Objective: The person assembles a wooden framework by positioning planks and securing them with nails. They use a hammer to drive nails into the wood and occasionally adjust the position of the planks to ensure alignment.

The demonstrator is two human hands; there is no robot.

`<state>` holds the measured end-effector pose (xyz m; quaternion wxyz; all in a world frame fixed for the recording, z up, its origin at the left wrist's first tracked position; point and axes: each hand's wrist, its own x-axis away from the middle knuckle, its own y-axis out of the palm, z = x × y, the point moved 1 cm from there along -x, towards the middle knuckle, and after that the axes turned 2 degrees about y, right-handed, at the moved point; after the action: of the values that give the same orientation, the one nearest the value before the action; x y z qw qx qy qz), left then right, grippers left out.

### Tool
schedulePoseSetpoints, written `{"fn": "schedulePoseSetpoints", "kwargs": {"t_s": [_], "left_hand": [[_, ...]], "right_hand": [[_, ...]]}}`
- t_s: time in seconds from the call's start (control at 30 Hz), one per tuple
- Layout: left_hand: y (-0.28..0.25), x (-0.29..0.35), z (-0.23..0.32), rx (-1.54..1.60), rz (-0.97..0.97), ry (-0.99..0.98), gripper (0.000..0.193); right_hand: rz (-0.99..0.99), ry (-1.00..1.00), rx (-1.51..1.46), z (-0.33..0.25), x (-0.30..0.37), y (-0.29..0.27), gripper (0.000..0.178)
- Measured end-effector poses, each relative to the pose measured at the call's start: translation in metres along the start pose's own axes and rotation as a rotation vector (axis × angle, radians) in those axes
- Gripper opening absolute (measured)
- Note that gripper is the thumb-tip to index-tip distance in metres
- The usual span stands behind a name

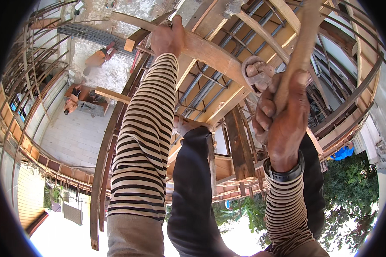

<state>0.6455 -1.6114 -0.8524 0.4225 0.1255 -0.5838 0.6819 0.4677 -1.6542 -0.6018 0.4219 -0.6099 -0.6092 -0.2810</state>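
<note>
My left hand (168, 37) is closed around a wooden board (216, 55), with the thumb raised along its top. The board slants down to the right, toward my sandaled foot (258, 76). In my right hand (283, 118) is a thick wooden handle (302, 40), gripped near its lower end. It rises past the upper edge of the view, so its far end cannot be seen. A dark band circles my right wrist, and both arms wear striped sleeves. My other foot (193, 126) rests on timber between my forearms.
Steel rebar (210, 68) runs inside a wooden formwork trough below. A dark upright timber (239, 143) stands near the middle. Far below left, two people work on a paved floor (70, 143). Bent rebar (34, 64) lines the left side; trees (347, 192) show lower right.
</note>
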Motion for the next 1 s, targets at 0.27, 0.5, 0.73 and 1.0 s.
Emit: {"fn": "schedulePoseSetpoints", "kwargs": {"t_s": [0.27,0.5,0.73,1.0], "left_hand": [[-0.001,0.002,0.008,0.020,0.088,0.022,0.070],[0.005,-0.002,0.000,-0.039,0.167,0.051,0.069],[0.002,0.005,0.002,-0.019,0.183,0.081,0.070],[-0.003,0.003,0.000,-0.005,0.109,0.012,0.076]], "right_hand": [[-0.032,0.322,-0.916,0.076,-0.028,-0.036,0.046],[-0.028,0.112,-0.069,-0.011,-0.023,-0.035,0.048],[-0.170,-0.562,0.385,0.067,-0.038,-0.048,0.039],[-0.061,-0.185,-0.110,-0.025,-0.027,-0.034,0.051]]}}
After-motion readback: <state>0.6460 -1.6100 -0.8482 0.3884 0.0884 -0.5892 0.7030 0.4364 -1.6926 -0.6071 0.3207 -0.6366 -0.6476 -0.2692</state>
